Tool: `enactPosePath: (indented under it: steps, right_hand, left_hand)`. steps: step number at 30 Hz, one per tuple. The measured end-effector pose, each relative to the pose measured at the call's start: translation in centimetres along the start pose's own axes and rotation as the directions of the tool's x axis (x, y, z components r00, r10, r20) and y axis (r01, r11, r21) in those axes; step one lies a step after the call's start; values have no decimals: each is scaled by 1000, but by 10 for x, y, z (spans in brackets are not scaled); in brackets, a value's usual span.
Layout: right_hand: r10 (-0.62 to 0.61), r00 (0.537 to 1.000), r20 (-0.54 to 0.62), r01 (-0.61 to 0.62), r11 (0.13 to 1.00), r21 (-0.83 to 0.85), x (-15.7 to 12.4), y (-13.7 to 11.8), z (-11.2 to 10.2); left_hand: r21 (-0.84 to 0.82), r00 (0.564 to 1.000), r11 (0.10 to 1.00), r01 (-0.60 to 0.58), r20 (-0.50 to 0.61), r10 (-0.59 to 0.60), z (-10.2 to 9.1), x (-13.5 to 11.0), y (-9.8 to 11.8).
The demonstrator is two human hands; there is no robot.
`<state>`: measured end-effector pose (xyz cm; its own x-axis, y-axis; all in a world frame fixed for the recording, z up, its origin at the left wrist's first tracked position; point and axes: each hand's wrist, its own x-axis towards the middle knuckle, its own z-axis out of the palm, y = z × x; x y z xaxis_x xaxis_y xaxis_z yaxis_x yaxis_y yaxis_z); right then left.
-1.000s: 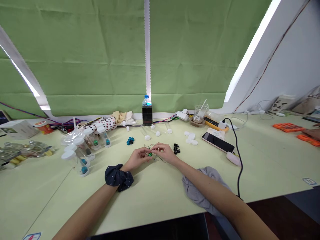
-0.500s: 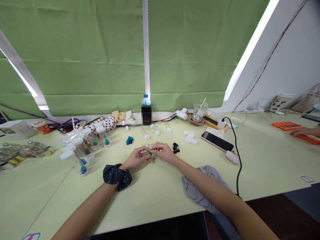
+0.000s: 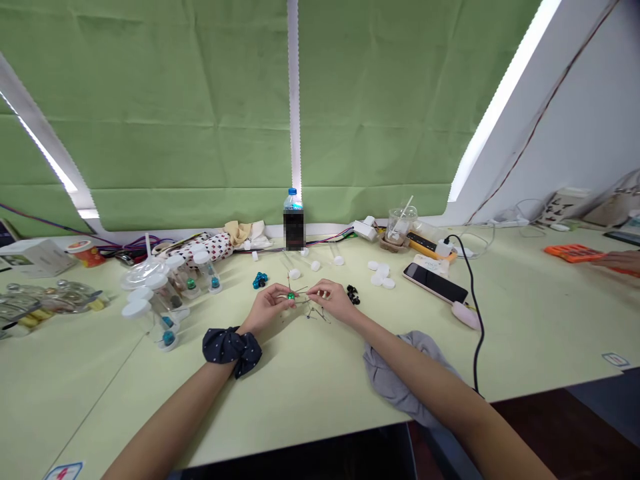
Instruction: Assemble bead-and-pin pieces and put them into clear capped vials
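Head view: state of the grip?

Left hand (image 3: pixel 267 305): narrow pinch on a thin wire piece (image 3: pixel 303 296), right at a green bead (image 3: pixel 291 296). Right hand (image 3: pixel 333 300): fingers narrowly closed at the wire's other side, hold not confirmable, wire too fine.

Position of the work?

Between both hands, raised slightly above the tabletop, green bead nearest the left fingertips. More fine wire ends splayed just below the grip.

Progress?

One green bead on the wire, as far as visible. Loose blue beads (image 3: pixel 259 281) beyond the left hand, loose black beads (image 3: pixel 353 294) just beyond the right. White caps (image 3: pixel 381 273) farther past the right hand. Capped clear vials (image 3: pixel 169 338) well out past the left hand, beads showing inside, contents too small to judge. Amount remaining on the wire: not determinable.

Difference from the earlier frame?

Hands farther apart, with a wider stretch of wire now exposed between them. Bead shifted toward the left hand. Loose beads unchanged in position.

Surroundings?

Navy dotted scrunchie (image 3: pixel 231 351) on the left wrist, grey cloth (image 3: pixel 400 377) under the right forearm. Far right of the grip, a co-worker's hand (image 3: pixel 617 261) at an orange tray (image 3: pixel 570 250).
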<state>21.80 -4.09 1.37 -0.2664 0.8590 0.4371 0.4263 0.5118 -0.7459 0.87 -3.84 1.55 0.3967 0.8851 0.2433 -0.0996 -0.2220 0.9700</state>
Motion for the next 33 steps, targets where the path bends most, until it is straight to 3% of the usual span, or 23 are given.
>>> enactPosePath:
  steps: [5,10,18,23,33]
  right_hand:
    - [51,975,217,10,963,-269,-3,0,-4]
    - [120,947,297,13,913,-409,-6,-3,-5]
    - [147,980,137,-57,859,-508,-3,9,-3]
    - [120,983,141,-28,850,-526,1,13,5]
    - [213,966,149,-96,823,-559,4,14,7]
  left_hand:
    - [21,992,1000,7,-125,-4,-7,2,-3]
    - [28,980,1000,-11,-198,16,-9,4,-4]
    - [12,970,1000,-17,-244,19,-6,3,-1]
    - [4,968,1000,0,-249,1,-6,3,-2]
    - [-3,968,1000,-8,-250,7,-6,3,-5]
